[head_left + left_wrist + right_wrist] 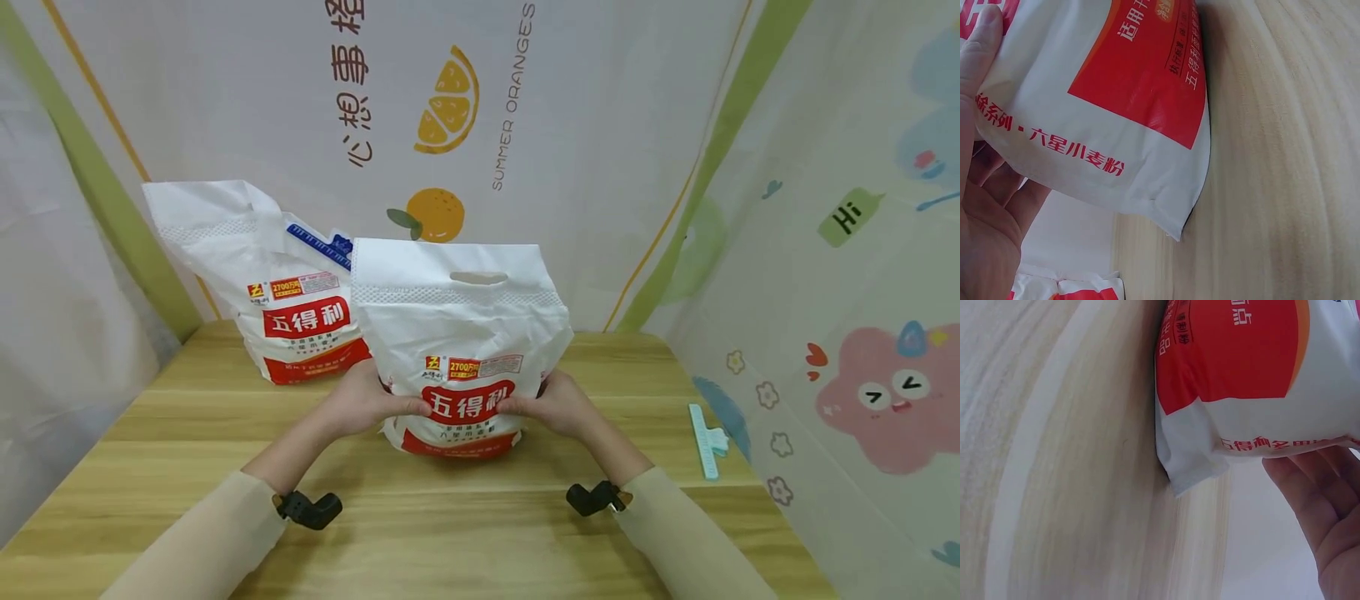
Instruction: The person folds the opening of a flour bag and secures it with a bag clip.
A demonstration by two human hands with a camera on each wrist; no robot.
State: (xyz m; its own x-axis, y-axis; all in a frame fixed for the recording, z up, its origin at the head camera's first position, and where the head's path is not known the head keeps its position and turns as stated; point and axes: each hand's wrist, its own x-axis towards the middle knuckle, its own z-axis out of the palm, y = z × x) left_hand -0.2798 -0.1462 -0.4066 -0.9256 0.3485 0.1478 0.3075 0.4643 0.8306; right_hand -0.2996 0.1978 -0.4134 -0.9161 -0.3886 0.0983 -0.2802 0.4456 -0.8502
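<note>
A white and red flour bag [465,333] with a handle slot in its top stands upright mid-table in the head view. My left hand [367,400] grips its left side, thumb on the front and fingers round the side. On the opposite side, my right hand [553,406] grips it the same way. Both wrist views show the lower part of the bag [1085,81] close against the tabletop; whether its base bears fully on the wood I cannot tell. In the right wrist view, fingers [1316,487] reach behind the bag [1241,356].
A second flour bag [300,317] stands behind on the left, its top slanted, with a blue and white ruler-like clip [318,244] on it. Toward the right edge of the wooden table [465,533] lies a pale green clip [705,442]. Printed curtains [615,125] hang around the table.
</note>
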